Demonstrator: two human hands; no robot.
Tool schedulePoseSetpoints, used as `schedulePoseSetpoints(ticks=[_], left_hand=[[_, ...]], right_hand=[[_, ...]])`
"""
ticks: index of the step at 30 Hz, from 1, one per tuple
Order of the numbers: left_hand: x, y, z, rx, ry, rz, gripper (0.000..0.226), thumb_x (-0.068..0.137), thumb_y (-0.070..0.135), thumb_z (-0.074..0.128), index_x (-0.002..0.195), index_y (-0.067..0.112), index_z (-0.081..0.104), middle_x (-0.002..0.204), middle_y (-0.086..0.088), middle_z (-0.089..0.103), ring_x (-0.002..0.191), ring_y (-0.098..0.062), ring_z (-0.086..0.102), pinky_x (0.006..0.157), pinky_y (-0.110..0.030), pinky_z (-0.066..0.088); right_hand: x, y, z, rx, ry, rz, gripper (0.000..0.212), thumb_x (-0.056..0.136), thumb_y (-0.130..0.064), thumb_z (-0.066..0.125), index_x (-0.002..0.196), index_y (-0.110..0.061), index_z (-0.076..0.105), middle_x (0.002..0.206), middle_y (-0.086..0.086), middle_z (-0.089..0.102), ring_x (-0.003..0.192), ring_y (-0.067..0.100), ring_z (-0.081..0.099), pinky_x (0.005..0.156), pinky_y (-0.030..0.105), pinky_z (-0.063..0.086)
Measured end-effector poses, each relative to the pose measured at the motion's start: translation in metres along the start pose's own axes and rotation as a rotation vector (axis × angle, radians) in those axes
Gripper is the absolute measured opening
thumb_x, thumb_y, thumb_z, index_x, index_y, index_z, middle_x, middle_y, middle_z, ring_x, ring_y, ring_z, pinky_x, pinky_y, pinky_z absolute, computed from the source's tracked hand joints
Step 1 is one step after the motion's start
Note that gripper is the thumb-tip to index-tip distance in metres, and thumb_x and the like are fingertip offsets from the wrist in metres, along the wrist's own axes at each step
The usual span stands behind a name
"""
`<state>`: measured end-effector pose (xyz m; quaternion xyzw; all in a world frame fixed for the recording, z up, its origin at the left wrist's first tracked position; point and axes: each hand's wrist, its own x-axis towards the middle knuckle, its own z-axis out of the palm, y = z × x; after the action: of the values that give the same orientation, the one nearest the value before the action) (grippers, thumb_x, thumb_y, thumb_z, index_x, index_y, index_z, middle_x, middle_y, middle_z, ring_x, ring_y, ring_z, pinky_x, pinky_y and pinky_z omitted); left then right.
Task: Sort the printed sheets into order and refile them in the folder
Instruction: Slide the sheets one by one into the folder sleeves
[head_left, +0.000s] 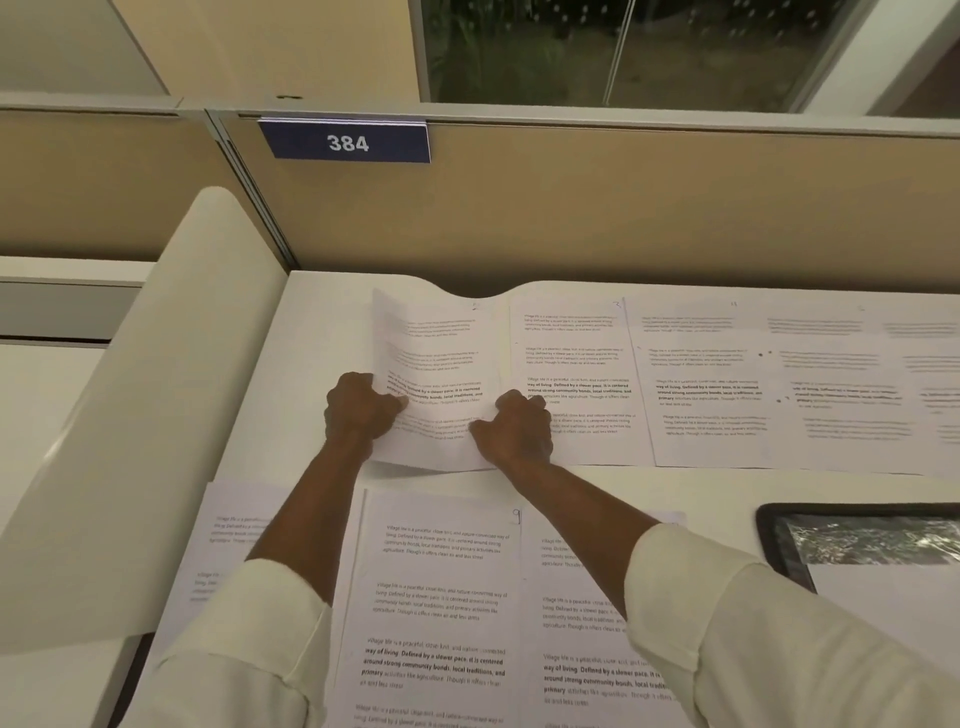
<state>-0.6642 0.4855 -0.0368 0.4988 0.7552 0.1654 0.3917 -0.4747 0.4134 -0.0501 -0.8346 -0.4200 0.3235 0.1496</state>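
Note:
Printed sheets lie in two rows on the white desk (332, 322). At the far left of the back row, one sheet (439, 364) is held by both hands, its left edge lifted and curling. My left hand (358, 410) grips its left edge, thumb on the text. My right hand (517, 426) pinches its lower right corner. To the right lie further sheets: one (571, 384), another (709, 384), and blurred ones (841, 395). The near row has a sheet marked 9 (441, 597), with sheets either side under my arms. A dark folder (779, 540) sits at the right.
A tan partition (571, 218) with a blue "384" plate (345, 141) stands behind the desk. A cream curved divider panel (171, 415) bounds the desk on the left. A glossy plastic sleeve (872, 540) shines inside the folder. Windows are above.

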Motion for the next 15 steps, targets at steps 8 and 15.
schedulePoseSetpoints(ticks=[8,15], left_hand=[[-0.073,-0.004,-0.033,-0.287,-0.005,0.122,0.026,0.084,0.019,0.090,0.108,0.024,0.080,0.099,0.007,0.080,0.090,-0.018,0.078,0.084,-0.039,0.063],[-0.151,-0.016,-0.038,-0.456,-0.156,0.123,0.030,0.083,0.009,0.089,0.108,0.022,0.078,0.092,0.012,0.081,0.085,-0.011,0.079,0.069,-0.020,0.061]], right_hand=[[-0.007,0.018,-0.013,0.398,-0.030,0.000,0.064,0.081,-0.063,0.079,0.128,-0.024,0.060,0.123,-0.001,0.066,0.113,0.021,0.065,0.097,0.041,0.055],[-0.046,0.055,-0.068,0.806,-0.227,-0.041,0.030,0.082,-0.017,0.091,0.107,-0.011,0.075,0.099,0.001,0.082,0.097,0.022,0.078,0.088,0.037,0.063]])
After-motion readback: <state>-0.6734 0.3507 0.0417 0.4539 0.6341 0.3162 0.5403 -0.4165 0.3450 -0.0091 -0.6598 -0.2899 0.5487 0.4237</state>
